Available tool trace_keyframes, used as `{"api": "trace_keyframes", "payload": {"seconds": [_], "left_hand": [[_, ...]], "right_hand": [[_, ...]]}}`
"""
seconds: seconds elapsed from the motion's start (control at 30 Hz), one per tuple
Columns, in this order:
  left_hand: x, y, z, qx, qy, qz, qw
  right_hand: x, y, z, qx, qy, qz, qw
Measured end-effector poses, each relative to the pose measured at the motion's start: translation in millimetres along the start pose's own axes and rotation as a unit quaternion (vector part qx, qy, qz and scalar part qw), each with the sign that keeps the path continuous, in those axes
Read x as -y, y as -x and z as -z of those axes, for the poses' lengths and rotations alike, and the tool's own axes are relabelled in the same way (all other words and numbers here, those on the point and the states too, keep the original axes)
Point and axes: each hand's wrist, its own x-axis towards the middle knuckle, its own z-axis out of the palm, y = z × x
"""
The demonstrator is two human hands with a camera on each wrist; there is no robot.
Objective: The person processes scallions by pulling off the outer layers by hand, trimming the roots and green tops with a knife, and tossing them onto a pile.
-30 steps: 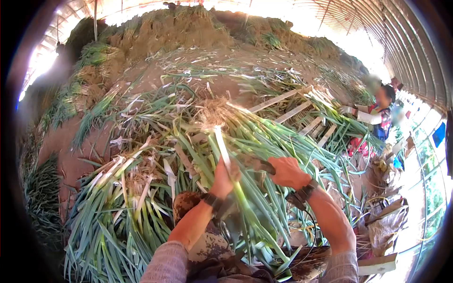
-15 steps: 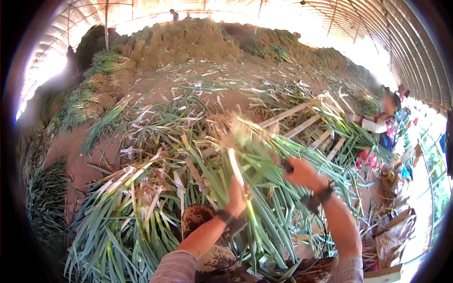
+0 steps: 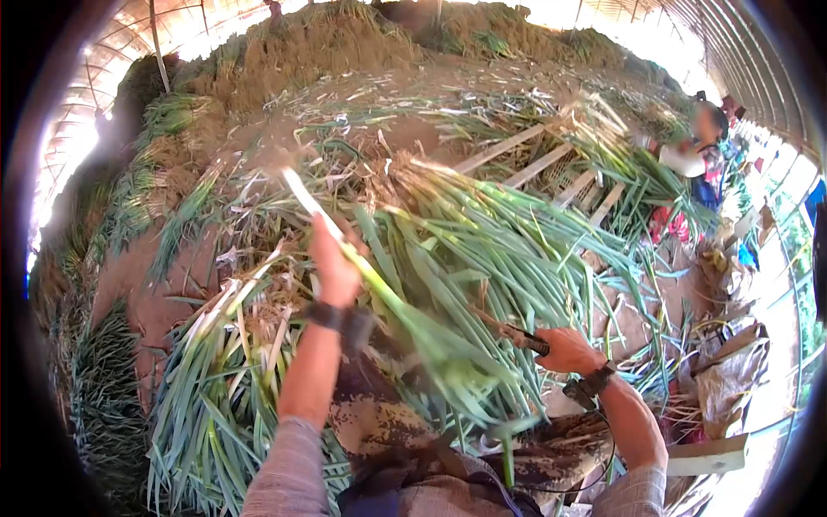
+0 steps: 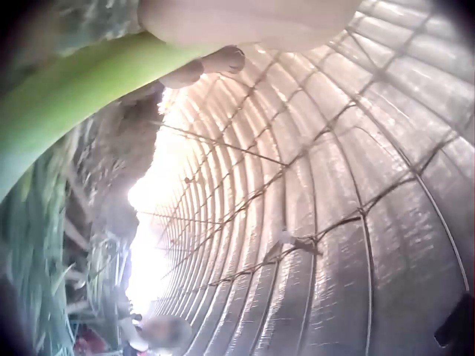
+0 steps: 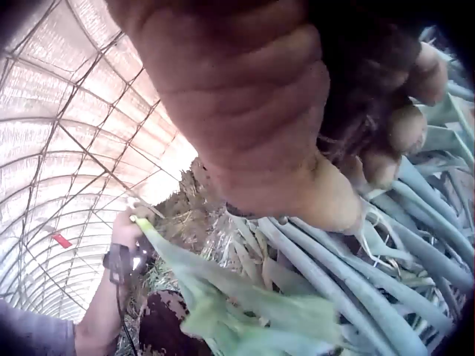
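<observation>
In the head view my left hand grips a long green onion by its white stalk, root end up and left, leaves hanging down to the right. The stalk crosses the left wrist view, under my fingers. My right hand holds a dark-handled tool with a thin blade, low over the leaves; the right wrist view shows its curled fingers. Beneath and beyond lies a large heap of green onions, roots pointing away.
Another bunch of onions lies at the left. Wooden slats stand behind the heap. At the right are another person and brown sacking. Piled onions rise at the back under an arched roof.
My left hand has moved left and up with the onion, whose root end is now clear of the heap. My right hand has come lower, with the tool. The head view has tilted.
</observation>
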Motion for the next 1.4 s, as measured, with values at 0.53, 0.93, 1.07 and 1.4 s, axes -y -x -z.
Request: {"api": "trace_keyframes", "payload": {"seconds": [0.53,0.93,1.07,1.4], "left_hand": [[-322.3,-2.3,-53.4,-0.039,-0.73,-0.343,0.59],[27.4,-86.4,63.1,0.181,-0.623,0.034,0.76],[132.9,-110.1,49.7,0.219,-0.524,0.161,0.807],[294.3,-178.1,59.8,0.01,-0.278,0.186,0.942]], "right_hand": [[-7.8,-19.9,-42.0,-0.016,-0.037,0.048,0.998],[0.6,-36.9,-23.7,-0.043,-0.071,0.01,0.996],[2.2,-24.9,-12.0,-0.012,-0.062,-0.024,0.998],[-24.9,-11.3,3.0,0.015,-0.07,-0.068,0.995]]}}
